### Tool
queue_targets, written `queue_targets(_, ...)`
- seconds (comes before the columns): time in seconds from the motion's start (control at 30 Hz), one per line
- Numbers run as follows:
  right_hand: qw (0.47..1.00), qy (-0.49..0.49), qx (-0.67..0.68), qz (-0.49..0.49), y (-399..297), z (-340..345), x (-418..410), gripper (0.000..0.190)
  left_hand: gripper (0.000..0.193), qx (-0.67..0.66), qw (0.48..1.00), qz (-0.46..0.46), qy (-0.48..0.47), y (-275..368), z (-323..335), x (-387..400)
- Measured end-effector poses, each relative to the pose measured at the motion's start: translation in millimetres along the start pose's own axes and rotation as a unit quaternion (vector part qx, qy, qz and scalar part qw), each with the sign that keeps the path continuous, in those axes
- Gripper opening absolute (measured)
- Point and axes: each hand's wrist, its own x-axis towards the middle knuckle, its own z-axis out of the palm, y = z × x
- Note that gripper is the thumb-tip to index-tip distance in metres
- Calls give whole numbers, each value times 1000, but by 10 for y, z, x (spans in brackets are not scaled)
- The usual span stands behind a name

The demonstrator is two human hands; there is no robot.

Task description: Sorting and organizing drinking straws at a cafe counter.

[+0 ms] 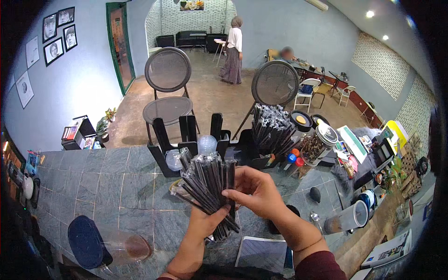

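Observation:
A thick bundle of black straws (210,182) in transparent wrappers fans out above the tiled counter. My left hand (204,222) grips it from below, near the straws' lower ends. My right hand (257,192) holds the bundle's right side, thumb laid across the front. Just beyond stands a black holder (160,147) with upright dividers and transparent plastic lids (207,144) in it. To its right, more wrapped black straws (273,131) stand packed together. Part of a yellowish rim shows behind the bundle's left side; what it belongs to is hidden.
A lidded glass jar (316,145) of dark dried pieces and several coloured caps (295,157) stand at right. Nearer are a spoon (315,218) and a plastic cup (344,217). A blue-lidded container (87,241) lies at left. Two round-backed chairs (168,70) and two people (233,49) are beyond the counter.

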Motion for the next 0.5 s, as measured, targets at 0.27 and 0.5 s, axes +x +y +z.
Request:
queue_targets(0.27,995,80,42,-30,-175,-378,16,8,23,-74,996,-17,56,-79,-126,20)
queue_targets(0.5,998,57,32,9,-44,-224,35,14,29,-41,998,-43,-10,-64,35,16)
